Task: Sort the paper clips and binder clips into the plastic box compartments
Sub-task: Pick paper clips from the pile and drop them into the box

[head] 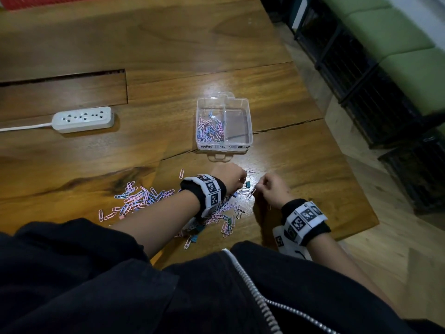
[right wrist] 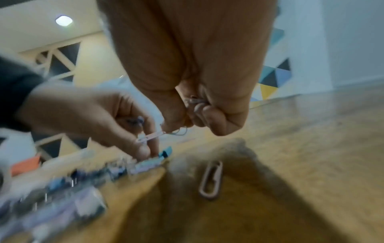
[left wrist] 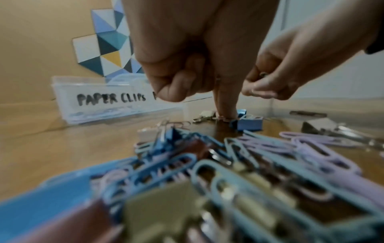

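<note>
A clear plastic box stands open on the wooden table, its left compartment labelled PAPER CLIPS and holding pink and blue paper clips; the right compartment is bare. A loose pile of clips lies under my left forearm. My left hand has its index finger pressed on the table beside a blue binder clip, and its curled fingers hold a few paper clips. My right hand is just right of it, fingers curled round several paper clips.
A white power strip with its cable lies at the left. A silver binder clip and a lone paper clip lie near my hands. The table's edge runs close on the right, with black crates beyond.
</note>
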`<move>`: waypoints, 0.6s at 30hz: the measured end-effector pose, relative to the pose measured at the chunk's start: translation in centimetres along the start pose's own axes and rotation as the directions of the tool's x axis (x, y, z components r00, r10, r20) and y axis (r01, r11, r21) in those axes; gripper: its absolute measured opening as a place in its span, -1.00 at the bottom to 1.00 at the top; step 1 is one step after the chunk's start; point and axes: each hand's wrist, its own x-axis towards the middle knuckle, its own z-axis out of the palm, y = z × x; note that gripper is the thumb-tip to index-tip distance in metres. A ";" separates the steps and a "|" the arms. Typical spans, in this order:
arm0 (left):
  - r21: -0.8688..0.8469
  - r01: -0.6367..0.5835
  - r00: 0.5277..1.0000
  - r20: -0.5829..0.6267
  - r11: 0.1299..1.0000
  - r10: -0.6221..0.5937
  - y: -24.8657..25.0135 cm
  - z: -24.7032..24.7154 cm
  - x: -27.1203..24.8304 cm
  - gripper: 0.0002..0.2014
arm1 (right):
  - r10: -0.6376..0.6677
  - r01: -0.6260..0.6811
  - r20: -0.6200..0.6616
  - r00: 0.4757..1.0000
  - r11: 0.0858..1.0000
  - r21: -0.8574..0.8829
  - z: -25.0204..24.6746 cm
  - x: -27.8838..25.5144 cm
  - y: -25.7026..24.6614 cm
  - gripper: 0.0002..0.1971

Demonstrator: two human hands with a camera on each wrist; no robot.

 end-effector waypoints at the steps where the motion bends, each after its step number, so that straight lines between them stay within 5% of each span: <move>1: 0.022 0.000 1.000 0.006 1.000 0.000 0.1 0.1 0.1 -0.78 | 0.018 -0.018 0.006 1.000 0.996 0.090 -0.3 -0.2 0.1 -0.83; 3: 0.005 0.039 0.999 0.023 0.999 -0.039 -0.1 0.1 0.2 -0.80 | 0.064 -0.072 0.038 0.997 0.948 0.310 -1.1 -0.9 0.4 -0.79; 6: -0.066 0.095 0.995 0.023 0.993 -0.094 -0.6 0.0 0.0 -0.75 | 0.107 -0.157 0.116 0.987 0.738 0.656 -2.1 -1.8 1.0 -0.80; 11: -0.039 0.112 0.993 0.050 0.993 -0.110 -0.8 0.0 0.1 -0.70 | 0.116 -0.241 0.211 0.971 0.457 0.856 -2.8 -2.1 2.0 -0.80; 16: 0.038 0.127 0.989 0.077 0.991 -0.129 -1.2 0.3 0.1 -0.65 | 0.120 -0.283 0.256 0.959 0.442 0.851 -2.8 -2.8 2.0 -0.79; 18: 0.038 0.133 0.987 0.088 0.990 -0.136 -1.3 0.2 -0.1 -0.63 | 0.147 -0.272 0.228 0.962 0.526 0.806 -2.6 -2.8 1.9 -0.78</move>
